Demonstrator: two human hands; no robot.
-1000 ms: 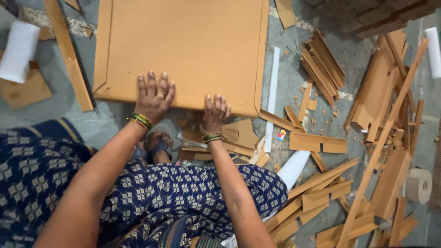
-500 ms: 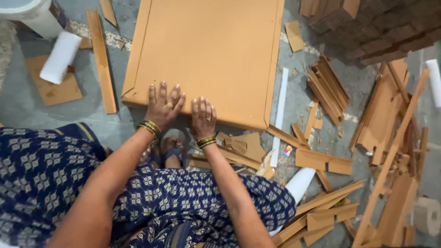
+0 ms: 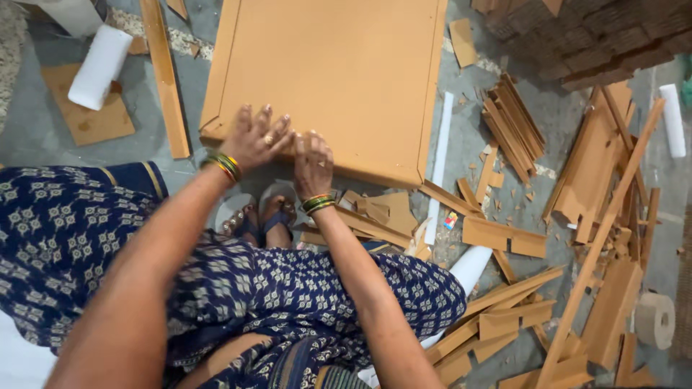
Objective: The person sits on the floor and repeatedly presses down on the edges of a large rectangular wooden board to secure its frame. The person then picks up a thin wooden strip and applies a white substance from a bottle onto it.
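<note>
A large flat tan board (image 3: 339, 72) with a raised edge strip lies on the grey floor in front of me. My left hand (image 3: 252, 138) rests on its near edge, fingers spread, with bangles at the wrist. Close beside it, my right hand (image 3: 311, 160) presses on the same near edge, fingers together and pointing away from me. Neither hand holds anything. Below the hands, my sandalled feet (image 3: 263, 216) show between the board and my blue patterned dress.
Tan strips and offcuts (image 3: 504, 238) litter the floor to the right. A long strip (image 3: 166, 79) lies left of the board by a white roll (image 3: 101, 66). Another white roll (image 3: 672, 119) and a tape roll (image 3: 656, 320) lie at the right. Stacked pieces (image 3: 591, 32) fill the top right.
My hands have come closer together along the board's near edge, toward its left corner. The view has shifted, so the board sits further right in the frame.
</note>
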